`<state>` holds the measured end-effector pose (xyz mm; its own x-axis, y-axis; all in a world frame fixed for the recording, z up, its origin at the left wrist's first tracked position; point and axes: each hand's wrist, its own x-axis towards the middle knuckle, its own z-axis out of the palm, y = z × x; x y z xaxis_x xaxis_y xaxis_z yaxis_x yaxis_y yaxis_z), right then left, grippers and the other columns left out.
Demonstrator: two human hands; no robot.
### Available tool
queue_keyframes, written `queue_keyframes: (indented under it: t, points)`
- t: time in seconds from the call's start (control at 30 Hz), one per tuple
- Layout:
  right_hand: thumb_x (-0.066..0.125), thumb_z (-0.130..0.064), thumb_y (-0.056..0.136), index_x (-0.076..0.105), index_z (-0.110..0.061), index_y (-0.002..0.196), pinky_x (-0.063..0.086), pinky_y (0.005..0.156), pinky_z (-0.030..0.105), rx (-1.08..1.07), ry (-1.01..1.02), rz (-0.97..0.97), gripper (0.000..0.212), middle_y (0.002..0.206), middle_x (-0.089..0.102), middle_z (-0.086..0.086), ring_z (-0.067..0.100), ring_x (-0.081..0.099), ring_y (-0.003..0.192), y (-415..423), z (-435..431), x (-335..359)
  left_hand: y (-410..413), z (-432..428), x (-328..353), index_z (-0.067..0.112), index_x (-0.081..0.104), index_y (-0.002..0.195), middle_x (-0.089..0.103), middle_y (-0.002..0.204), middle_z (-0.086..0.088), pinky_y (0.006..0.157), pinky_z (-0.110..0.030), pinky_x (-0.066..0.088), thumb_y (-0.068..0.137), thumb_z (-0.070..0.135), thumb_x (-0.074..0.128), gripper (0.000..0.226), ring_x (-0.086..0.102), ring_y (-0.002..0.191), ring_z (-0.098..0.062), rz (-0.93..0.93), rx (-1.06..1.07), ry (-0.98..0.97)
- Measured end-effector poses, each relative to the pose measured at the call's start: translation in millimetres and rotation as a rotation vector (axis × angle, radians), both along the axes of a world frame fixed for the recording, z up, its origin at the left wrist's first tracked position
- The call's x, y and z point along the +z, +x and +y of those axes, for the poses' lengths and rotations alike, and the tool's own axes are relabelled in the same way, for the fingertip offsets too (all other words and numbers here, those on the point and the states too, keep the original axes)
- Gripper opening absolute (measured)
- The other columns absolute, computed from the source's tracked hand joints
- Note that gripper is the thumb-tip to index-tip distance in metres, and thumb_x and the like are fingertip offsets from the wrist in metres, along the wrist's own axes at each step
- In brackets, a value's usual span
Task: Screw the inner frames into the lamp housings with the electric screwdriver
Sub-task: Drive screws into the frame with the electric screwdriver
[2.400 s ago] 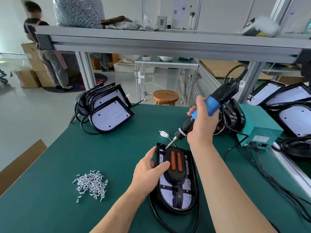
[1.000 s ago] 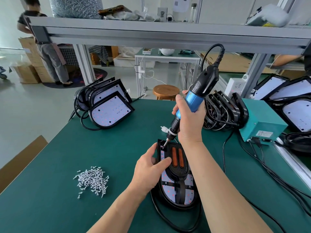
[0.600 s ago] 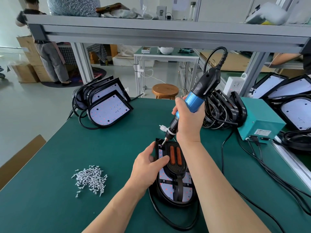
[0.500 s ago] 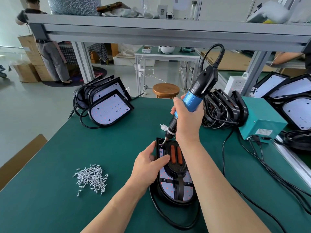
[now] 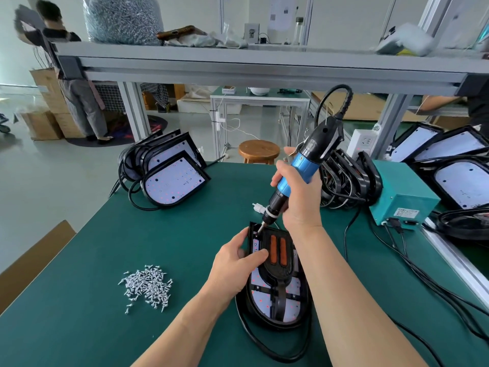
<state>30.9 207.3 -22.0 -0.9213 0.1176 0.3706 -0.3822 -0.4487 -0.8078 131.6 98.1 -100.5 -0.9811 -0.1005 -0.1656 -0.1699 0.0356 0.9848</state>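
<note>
Slippage is the main risk: the electric screwdriver [image 5: 304, 168] leans toward the upper right while its bit meets the upper left corner of the lamp housing [image 5: 272, 323]. At that tilt the bit could, I judge, ride out of the screw head or drive the screw crooked. The right hand [image 5: 299, 200] is wrapped round the blue grip. The left hand [image 5: 232, 266] grasps the housing's left edge, thumb lying across the black inner frame [image 5: 277, 263] beside its two orange strips. The housing lies flat at lower centre on the green table [image 5: 92, 260]. Should that hold loosen, torque could turn the housing or shift the frame off its holes. Whether a screw sits under the bit is too small to tell. The black cable [image 5: 244, 327] looping below the housing might snag the forearm. Loose screws [image 5: 146, 284] are piled at lower left.
</note>
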Motion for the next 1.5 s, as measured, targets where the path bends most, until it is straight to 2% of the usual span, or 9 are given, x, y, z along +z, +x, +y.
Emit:
queue_keyframes:
  t: [0.17, 0.43, 0.53, 0.7, 0.93, 1.07, 1.23, 1.37, 1.5]
  points:
    - [0.069, -0.014, 0.081, 0.063, -0.012, 0.112, 0.049, 0.064, 0.018, -0.016, -0.049, -0.016, 0.032, 0.074, 0.054, 0.010, 0.015, 0.053, 0.058, 5.1, 3.2, 5.2, 0.1, -1.0, 0.1, 0.041, 0.058, 0.136, 0.063, 0.112, -0.035, 0.098, -0.063, 0.049, 0.065, 0.048, 0.074, 0.073, 0.063, 0.104, -0.051, -0.011, 0.012, -0.037]
    - [0.072, -0.022, 0.083, 0.059, -0.017, 0.098, 0.045, 0.062, 0.026, -0.120, -0.194, -0.074, 0.021, 0.060, 0.056, -0.001, 0.015, 0.053, 0.055, 0.1, 52.8, 37.5, -1.7, -4.9, -6.9, 0.064, 0.065, 0.104, 0.078, 0.096, -0.012, 0.095, -0.053, 0.056, 0.068, 0.045, 0.071, 0.041, 0.074, 0.095, -0.036, 0.030, -0.022, -0.080]
    - [0.077, -0.031, 0.083, 0.056, -0.019, 0.091, 0.044, 0.053, 0.022, -0.176, -0.065, -0.217, 0.025, 0.057, 0.057, -0.001, 0.013, 0.052, 0.050, 2.6, 80.7, 28.7, -3.8, -6.0, -8.6, 0.065, 0.064, 0.104, 0.079, 0.094, -0.006, 0.096, -0.051, 0.056, 0.068, 0.046, 0.072, 0.042, 0.075, 0.094, -0.030, 0.047, -0.026, -0.074]
    - [0.075, -0.041, 0.090, 0.060, -0.019, 0.100, 0.046, 0.062, 0.026, -0.200, 0.073, -0.539, 0.029, 0.066, 0.060, 0.001, 0.010, 0.055, 0.051, 10.2, 114.0, -19.3, -4.0, -6.8, -11.9, 0.063, 0.064, 0.108, 0.079, 0.096, -0.009, 0.096, -0.053, 0.056, 0.068, 0.046, 0.072, 0.044, 0.075, 0.095, -0.033, 0.054, -0.020, -0.073]
    - [0.074, -0.026, 0.090, 0.044, -0.012, 0.119, 0.044, 0.061, 0.031, -0.437, 0.214, -0.707, 0.044, 0.091, 0.062, 0.004, 0.016, 0.063, 0.060, 25.8, 130.3, -77.6, -3.0, -4.5, -10.2, 0.068, 0.063, 0.102, 0.079, 0.096, -0.003, 0.098, -0.051, 0.055, 0.068, 0.047, 0.072, 0.041, 0.075, 0.096, -0.027, 0.069, -0.019, -0.077]
    - [0.075, -0.025, 0.083, 0.040, -0.012, 0.111, 0.043, 0.058, 0.033, -0.605, 0.672, -0.683, 0.046, 0.103, 0.059, 0.010, 0.023, 0.062, 0.070, 31.4, 131.0, -89.3, -0.9, -4.2, -12.4, 0.067, 0.063, 0.107, 0.079, 0.096, -0.006, 0.099, -0.052, 0.054, 0.069, 0.050, 0.071, 0.041, 0.074, 0.097, -0.030, 0.082, 0.003, -0.076]
    - [0.076, -0.026, 0.082, 0.044, -0.008, 0.129, 0.046, 0.077, 0.040, -0.658, 1.123, -0.623, 0.060, 0.118, 0.042, 0.010, 0.034, 0.053, 0.099, 36.0, 121.1, -92.1, 2.7, -3.5, -15.4, 0.059, 0.062, 0.119, 0.077, 0.099, -0.010, 0.101, -0.053, 0.052, 0.075, 0.050, 0.065, 0.045, 0.072, 0.099, -0.032, 0.113, 0.058, -0.072]
    - [0.078, -0.019, 0.083, 0.046, -0.002, 0.137, 0.041, 0.100, 0.046, -0.763, 1.168, -0.546, 0.064, 0.132, 0.043, 0.018, 0.036, 0.040, 0.120, 42.7, 125.2, -87.4, 4.3, -2.0, -15.2, 0.056, 0.062, 0.120, 0.077, 0.093, -0.013, 0.098, -0.053, 0.053, 0.077, 0.042, 0.062, 0.045, 0.072, 0.095, -0.035, 0.127, 0.077, -0.085]
    - [0.068, -0.015, 0.092, 0.056, -0.006, 0.128, 0.044, 0.094, 0.042, -0.773, 1.097, -0.168, 0.040, 0.119, 0.053, 0.010, 0.025, 0.052, 0.105, 63.7, 103.7, -76.4, 6.4, -0.6, -13.3, 0.058, 0.065, 0.113, 0.076, 0.090, -0.012, 0.097, -0.050, 0.054, 0.076, 0.039, 0.062, 0.042, 0.072, 0.090, -0.032, 0.131, 0.107, -0.089]
